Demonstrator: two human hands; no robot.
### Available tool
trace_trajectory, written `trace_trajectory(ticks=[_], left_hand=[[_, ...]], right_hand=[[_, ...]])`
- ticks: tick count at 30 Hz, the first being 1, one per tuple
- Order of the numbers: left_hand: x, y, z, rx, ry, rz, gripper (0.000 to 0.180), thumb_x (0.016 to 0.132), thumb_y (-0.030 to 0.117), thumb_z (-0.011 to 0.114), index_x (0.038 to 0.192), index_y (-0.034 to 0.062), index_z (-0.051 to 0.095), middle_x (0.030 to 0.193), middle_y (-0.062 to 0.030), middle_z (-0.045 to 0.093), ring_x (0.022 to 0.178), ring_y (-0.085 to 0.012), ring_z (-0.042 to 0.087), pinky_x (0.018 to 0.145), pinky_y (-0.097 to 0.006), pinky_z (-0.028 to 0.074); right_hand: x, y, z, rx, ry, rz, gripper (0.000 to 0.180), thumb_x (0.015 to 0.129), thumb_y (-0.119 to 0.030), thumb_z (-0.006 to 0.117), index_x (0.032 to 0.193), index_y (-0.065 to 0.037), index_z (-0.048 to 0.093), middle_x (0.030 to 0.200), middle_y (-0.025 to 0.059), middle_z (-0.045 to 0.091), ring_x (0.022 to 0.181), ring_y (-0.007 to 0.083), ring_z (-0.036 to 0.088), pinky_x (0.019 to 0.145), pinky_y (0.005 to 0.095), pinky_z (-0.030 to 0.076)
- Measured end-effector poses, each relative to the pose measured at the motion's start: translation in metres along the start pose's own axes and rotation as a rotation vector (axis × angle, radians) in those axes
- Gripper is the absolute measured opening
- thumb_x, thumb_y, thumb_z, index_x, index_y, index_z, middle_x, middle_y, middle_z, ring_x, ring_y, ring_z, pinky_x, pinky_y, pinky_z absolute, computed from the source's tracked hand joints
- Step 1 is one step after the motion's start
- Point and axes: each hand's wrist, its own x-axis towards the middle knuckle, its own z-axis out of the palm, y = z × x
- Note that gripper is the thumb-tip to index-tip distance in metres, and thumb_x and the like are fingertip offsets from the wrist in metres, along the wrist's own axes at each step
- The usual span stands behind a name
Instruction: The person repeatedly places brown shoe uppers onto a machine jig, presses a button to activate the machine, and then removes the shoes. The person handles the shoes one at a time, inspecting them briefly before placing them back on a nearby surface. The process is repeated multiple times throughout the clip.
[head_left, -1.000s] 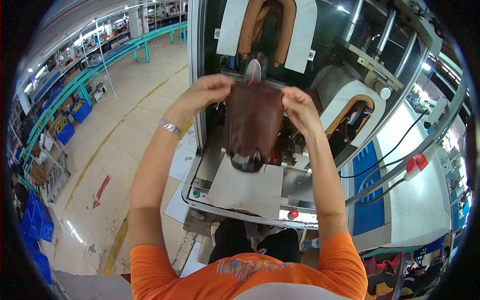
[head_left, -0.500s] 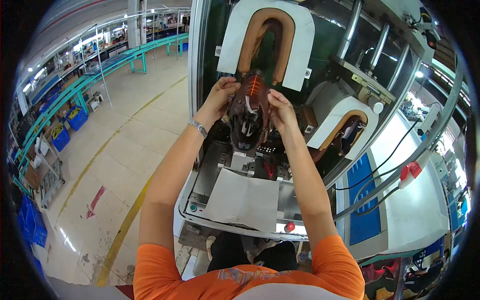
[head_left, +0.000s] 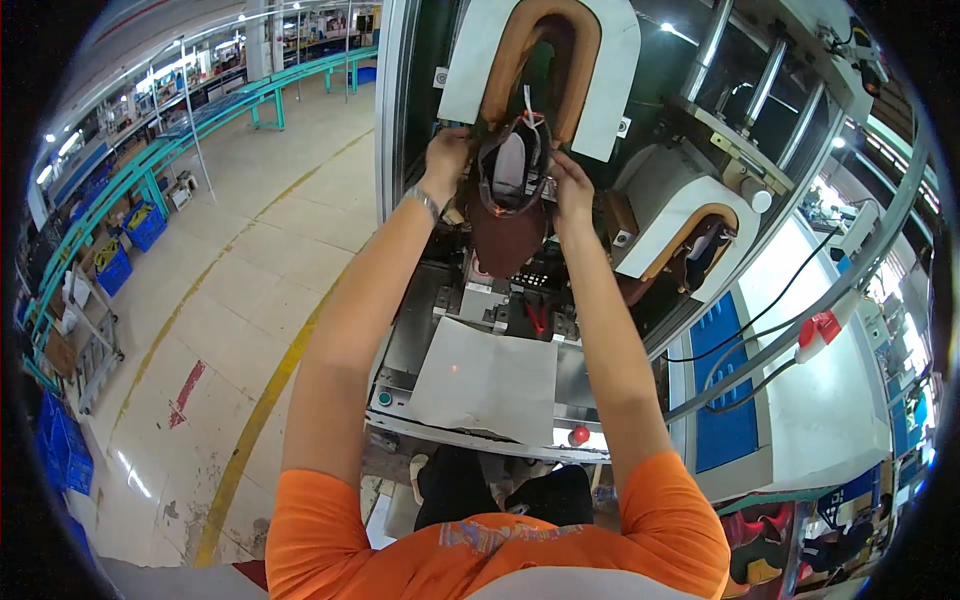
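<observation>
A dark brown shoe upper (head_left: 508, 245) is held between my two hands in front of the machine, its opening facing me. A pale lining shows inside, and a white lace or loop stands up at its far end. My left hand (head_left: 447, 163) is closed at its left side, fingertips partly hidden. On the opposite side my right hand (head_left: 571, 186) pinches its edge. Just beyond the upper is a brown padded U-shaped clamp (head_left: 587, 70) on a white plate. Below it, a metal fixture (head_left: 483, 300) is partly covered by the upper.
A pale sheet (head_left: 485, 385) lies on the machine's front ledge, near a red button (head_left: 579, 435) and a green button (head_left: 385, 398). To the right, a second U-shaped clamp (head_left: 655, 262) has a dark shoe upper (head_left: 703, 255) in it. Cables (head_left: 745, 352) hang farther right.
The shoe upper has turned in my hands: its glossy rounded surface with orange light lines faced me before, and now its opening does. My hands have shifted slightly away from me.
</observation>
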Motion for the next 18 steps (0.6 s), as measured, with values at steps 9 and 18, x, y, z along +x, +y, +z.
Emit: trace_trajectory(ticks=[9, 18], left_hand=[[-0.183, 0.042, 0.022, 0.975, -0.029, 1.255, 0.031, 0.076, 0.015, 0.058, 0.105, 0.0089, 0.051, 0.106, -0.0071, 0.054, 0.099, -0.0227, 0.049, 0.090, -0.040, 0.030], [-0.166, 0.036, 0.018, 1.359, -0.024, 1.095, 0.014, 0.076, 0.015, 0.054, 0.087, 0.0087, 0.059, 0.091, -0.0033, 0.056, 0.100, -0.0200, 0.046, 0.083, -0.043, 0.031]], right_hand=[[-0.137, 0.110, -0.077, 0.581, -0.035, 0.592, 0.033, 0.083, -0.035, 0.055, 0.107, -0.015, 0.047, 0.084, -0.0002, 0.056, 0.074, 0.0118, 0.055, 0.065, 0.0281, 0.042], [-0.115, 0.141, -0.040, 0.760, 0.146, 0.770, 0.023, 0.081, -0.038, 0.056, 0.075, -0.015, 0.055, 0.061, -0.0034, 0.052, 0.055, 0.0116, 0.050, 0.060, 0.0266, 0.045]])
